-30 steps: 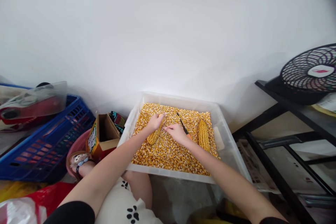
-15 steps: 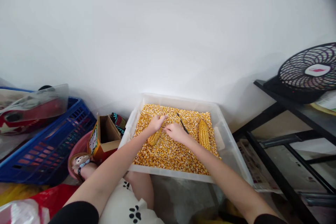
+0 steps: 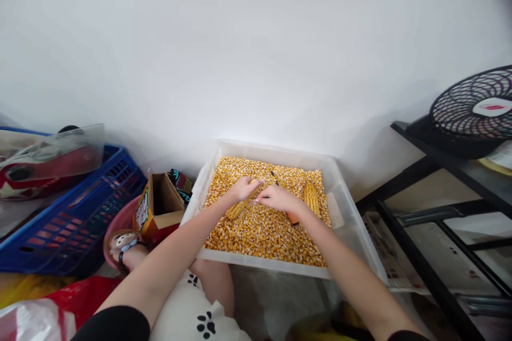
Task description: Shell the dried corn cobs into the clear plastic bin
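Observation:
My left hand [image 3: 245, 189] is closed around an ear of corn [image 3: 237, 210], which slants over the loose kernels. My right hand [image 3: 278, 198] is close beside it with the fingers pinched together. A small dark bit shows at those fingertips, too small to name. Beneath my right wrist lies a tool with an orange handle [image 3: 293, 218] and a thin black end, partly hidden by the hand. Another ear of corn [image 3: 311, 197] rests on the right side of the kernels [image 3: 260, 240], its lower end behind my forearm. All this lies in a translucent plastic bin [image 3: 352, 229].
Left of the bin stand an open cardboard box [image 3: 166, 218], a pink basin [image 3: 116, 226] and a loaded blue basket [image 3: 80, 224]. On the right a black fan [image 3: 476, 106] sits on a black metal rack [image 3: 424, 208]. A white wall [image 3: 256, 53] rises behind.
Both hands have shifted slightly right, and the upper part of the held ear now shows more. The tool's orange handle has come into sight under my right wrist.

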A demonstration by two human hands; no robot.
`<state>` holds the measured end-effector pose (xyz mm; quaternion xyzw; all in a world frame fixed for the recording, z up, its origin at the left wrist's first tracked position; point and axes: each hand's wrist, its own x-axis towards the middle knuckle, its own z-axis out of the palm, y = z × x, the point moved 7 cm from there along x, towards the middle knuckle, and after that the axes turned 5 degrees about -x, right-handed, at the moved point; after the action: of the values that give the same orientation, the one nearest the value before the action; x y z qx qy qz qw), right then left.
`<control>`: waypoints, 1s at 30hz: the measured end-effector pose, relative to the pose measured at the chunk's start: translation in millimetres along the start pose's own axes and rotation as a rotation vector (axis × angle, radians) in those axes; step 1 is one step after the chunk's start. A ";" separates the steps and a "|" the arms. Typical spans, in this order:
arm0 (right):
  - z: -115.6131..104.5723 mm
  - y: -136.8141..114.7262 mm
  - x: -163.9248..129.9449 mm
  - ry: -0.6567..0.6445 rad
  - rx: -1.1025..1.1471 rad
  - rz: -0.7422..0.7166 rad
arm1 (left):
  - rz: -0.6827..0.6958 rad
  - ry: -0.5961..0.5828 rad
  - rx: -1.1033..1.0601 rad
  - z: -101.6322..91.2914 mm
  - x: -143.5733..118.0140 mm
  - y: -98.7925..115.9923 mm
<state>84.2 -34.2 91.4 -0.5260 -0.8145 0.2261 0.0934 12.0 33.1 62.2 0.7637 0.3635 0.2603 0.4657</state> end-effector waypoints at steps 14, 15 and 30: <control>-10.9 0.3 1.7 0.192 -0.098 0.066 | -0.145 0.035 -0.284 -10.9 -0.7 -4.2; -10.7 0.0 1.5 0.197 -0.111 0.074 | -0.145 0.040 -0.292 -11.6 -0.7 -3.7; 5.7 20.5 2.5 0.153 0.149 0.140 | -0.109 0.041 -0.183 -8.4 1.6 -12.5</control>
<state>97.7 -26.5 76.5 -0.5888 -0.7472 0.2514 0.1781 2.9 42.6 54.6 0.6915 0.3888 0.2822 0.5395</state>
